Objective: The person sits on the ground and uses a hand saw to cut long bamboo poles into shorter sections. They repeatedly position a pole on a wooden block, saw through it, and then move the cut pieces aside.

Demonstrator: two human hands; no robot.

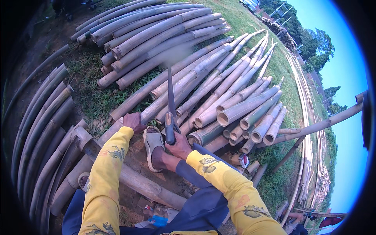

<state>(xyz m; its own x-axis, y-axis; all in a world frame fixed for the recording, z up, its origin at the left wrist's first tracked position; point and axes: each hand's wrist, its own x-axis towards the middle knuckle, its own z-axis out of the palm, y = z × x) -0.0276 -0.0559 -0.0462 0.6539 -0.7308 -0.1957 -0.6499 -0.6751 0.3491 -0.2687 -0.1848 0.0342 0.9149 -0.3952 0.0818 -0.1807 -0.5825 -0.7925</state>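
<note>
My right hand is closed around the handle of a handsaw. The saw's narrow dark blade points away from me, across a long bamboo pole. Over the near part of that pole, my left hand is wrapped with its fingers curled down. Between my two hands stands my foot in a light sandal, close to the pole. Whether the blade's teeth touch the bamboo cannot be made out. Both my arms wear yellow printed sleeves.
Cut bamboo lengths form a stack at the far left and another pile on the right. More poles lie along the left edge. A thick bamboo pole crosses before my lap. Beyond are grass and a slanted pole.
</note>
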